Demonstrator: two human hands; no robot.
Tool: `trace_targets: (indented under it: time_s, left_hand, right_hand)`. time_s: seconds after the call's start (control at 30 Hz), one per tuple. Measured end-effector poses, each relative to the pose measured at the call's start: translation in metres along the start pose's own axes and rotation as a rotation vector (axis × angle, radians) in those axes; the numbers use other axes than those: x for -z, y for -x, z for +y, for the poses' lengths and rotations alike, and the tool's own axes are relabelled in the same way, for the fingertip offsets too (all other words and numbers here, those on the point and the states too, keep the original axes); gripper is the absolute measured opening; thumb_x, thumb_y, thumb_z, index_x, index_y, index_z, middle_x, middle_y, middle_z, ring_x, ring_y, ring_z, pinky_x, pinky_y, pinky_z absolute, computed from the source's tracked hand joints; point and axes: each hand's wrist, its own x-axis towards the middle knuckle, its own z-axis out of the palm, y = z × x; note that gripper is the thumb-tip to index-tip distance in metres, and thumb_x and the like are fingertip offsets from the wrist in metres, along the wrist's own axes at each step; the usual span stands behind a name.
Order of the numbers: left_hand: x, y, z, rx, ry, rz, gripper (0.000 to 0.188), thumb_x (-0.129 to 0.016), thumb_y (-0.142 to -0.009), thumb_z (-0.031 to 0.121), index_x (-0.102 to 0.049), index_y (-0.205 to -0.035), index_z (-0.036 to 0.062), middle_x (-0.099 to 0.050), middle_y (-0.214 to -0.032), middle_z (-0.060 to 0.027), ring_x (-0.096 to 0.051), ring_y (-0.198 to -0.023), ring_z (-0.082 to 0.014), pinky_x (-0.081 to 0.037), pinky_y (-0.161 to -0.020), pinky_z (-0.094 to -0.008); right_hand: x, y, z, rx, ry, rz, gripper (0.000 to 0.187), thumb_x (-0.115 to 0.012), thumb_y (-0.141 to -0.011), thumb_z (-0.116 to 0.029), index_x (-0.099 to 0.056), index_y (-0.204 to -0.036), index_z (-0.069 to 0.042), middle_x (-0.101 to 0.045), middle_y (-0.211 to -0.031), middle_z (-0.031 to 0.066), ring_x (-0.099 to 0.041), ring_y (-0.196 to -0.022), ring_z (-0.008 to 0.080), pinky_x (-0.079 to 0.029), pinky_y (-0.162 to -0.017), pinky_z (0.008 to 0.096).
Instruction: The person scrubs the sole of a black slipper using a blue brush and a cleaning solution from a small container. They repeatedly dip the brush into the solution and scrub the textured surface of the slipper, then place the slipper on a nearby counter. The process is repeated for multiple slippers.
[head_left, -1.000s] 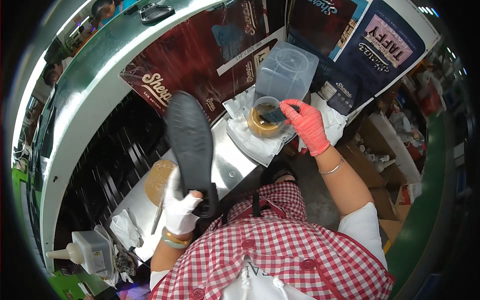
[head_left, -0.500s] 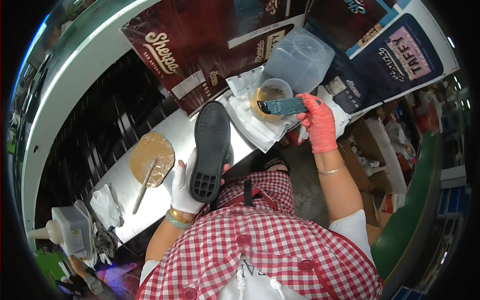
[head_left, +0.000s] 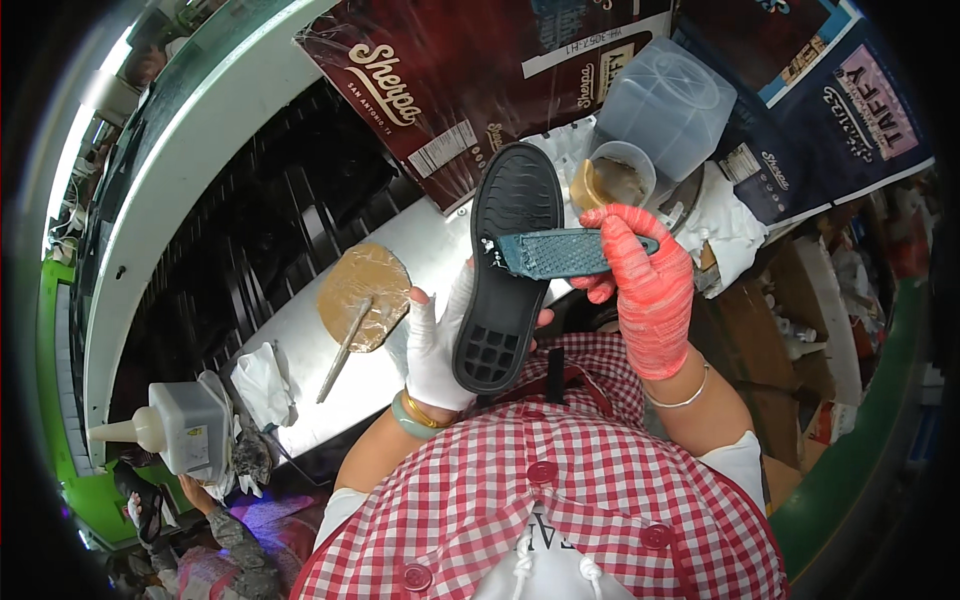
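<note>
A black shoe sole (head_left: 503, 290) stands tilted in front of me, its grid-patterned heel end nearest my body. My left hand (head_left: 438, 350), in a white glove with bare fingertips, is closed round its heel half. My right hand (head_left: 650, 290), in a coral-red knit glove, grips a flat brush (head_left: 565, 253) by its textured blue-green handle. The brush's working end reaches the sole's edge near the middle, where small white wet-looking blobs show; the bristles themselves are hard to make out. Behind the brush is a clear plastic cup (head_left: 625, 170) with a tan, glue-like crust on its rim.
A larger translucent tub (head_left: 668, 100) stands behind the cup, against dark printed cardboard (head_left: 440, 90). On the metal bench (head_left: 300, 425) lie a tan round lid (head_left: 350, 280) with a thin stick across it and white cloth (head_left: 263, 385). A nozzled bottle (head_left: 190, 430) stands at left; another person's arm is beyond.
My right hand has brought the brush from over the cup, left and down onto the sole. The whole view has shifted, with bench and boxes now farther right.
</note>
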Motion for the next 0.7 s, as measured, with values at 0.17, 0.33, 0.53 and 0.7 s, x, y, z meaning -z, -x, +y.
trace_targets:
  time_s: [0.17, 0.33, 0.53, 0.7]
  left_hand:
    - [-0.008, -0.006, -0.001, -0.021, -0.002, 0.074, 0.094, -0.034, -0.075, 0.079, -0.021, -0.142, 0.0142, -0.043, -0.130, -0.0180, -0.055, -0.105, -0.0350, -0.052, -0.080, -0.0411]
    - [-0.009, -0.012, -0.003, -0.089, 0.041, 0.181, 0.090, -0.033, -0.079, 0.075, -0.024, -0.142, 0.0114, -0.045, -0.129, -0.0144, -0.054, -0.109, -0.0305, -0.050, -0.083, -0.0409]
    - [-0.016, -0.015, 0.002, -0.089, 0.152, 0.068, 0.092, -0.024, -0.079, 0.077, -0.013, -0.145, 0.0147, -0.031, -0.141, -0.0150, -0.041, -0.123, -0.0342, -0.037, -0.100, -0.0457]
    - [-0.011, -0.014, 0.000, -0.052, 0.469, -0.057, 0.092, -0.022, -0.079, 0.078, -0.014, -0.145, 0.0133, -0.033, -0.140, -0.0181, -0.043, -0.121, -0.0360, -0.037, -0.100, -0.0480]
  right_hand:
    - [0.003, 0.007, -0.004, -0.028, 0.091, -0.028, 0.023, -0.052, -0.092, -0.022, -0.061, -0.099, -0.001, -0.064, -0.080, 0.0052, -0.061, -0.061, 0.0086, -0.045, -0.050, 0.0188]
    - [-0.002, 0.023, -0.003, 0.006, 0.146, -0.042, 0.021, -0.052, -0.093, -0.019, -0.062, -0.098, -0.001, -0.063, -0.077, 0.0051, -0.059, -0.060, 0.0080, -0.044, -0.049, 0.0193]
    - [-0.006, 0.037, -0.004, 0.009, 0.150, -0.085, 0.017, -0.054, -0.091, -0.013, -0.061, -0.097, 0.001, -0.063, -0.080, 0.0053, -0.060, -0.063, 0.0079, -0.049, -0.054, 0.0210]
    - [-0.008, 0.045, -0.008, -0.008, 0.138, -0.119, 0.016, -0.055, -0.090, -0.010, -0.061, -0.097, 0.003, -0.063, -0.083, 0.0063, -0.060, -0.066, 0.0078, -0.051, -0.057, 0.0225]
